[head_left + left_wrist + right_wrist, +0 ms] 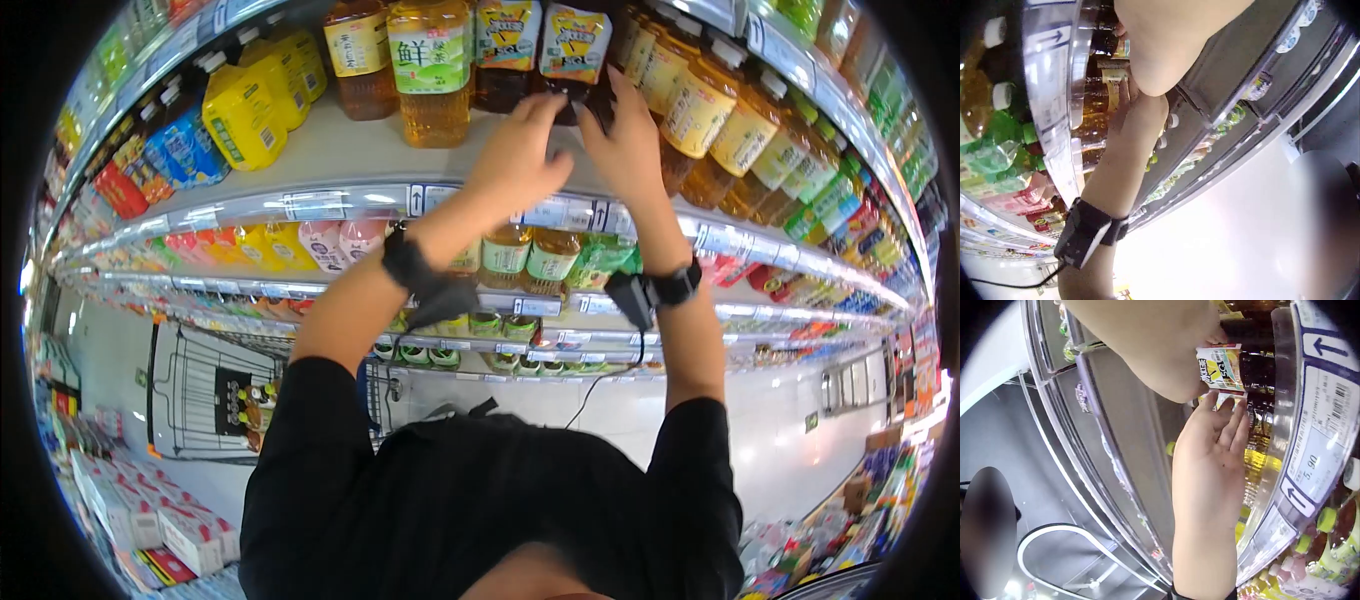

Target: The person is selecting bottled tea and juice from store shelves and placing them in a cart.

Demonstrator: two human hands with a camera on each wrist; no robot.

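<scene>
Two dark bottles with orange-and-white labels stand side by side on the upper shelf; the right one (pixel 575 50) has a hand at either side of its lower part. My left hand (pixel 520 155) is at its left front, fingers loosely bent, thumb apart. My right hand (pixel 628 150) reaches along its right side with fingers extended. In the right wrist view, the fingertips of my left hand (pixel 1213 450) lie by a labelled bottle (pixel 1225 367). The left wrist view shows my right hand (pixel 1144 115) beside amber bottles. Exact fingertip contact is partly hidden.
A large green-labelled bottle (pixel 430 75) stands left of the dark ones, with yellow packs (pixel 240 115) farther left. Amber bottles (pixel 700 110) line the right. The price-label rail (pixel 330 205) runs below the hands. A shopping cart (pixel 190 400) holding bottles stands at lower left.
</scene>
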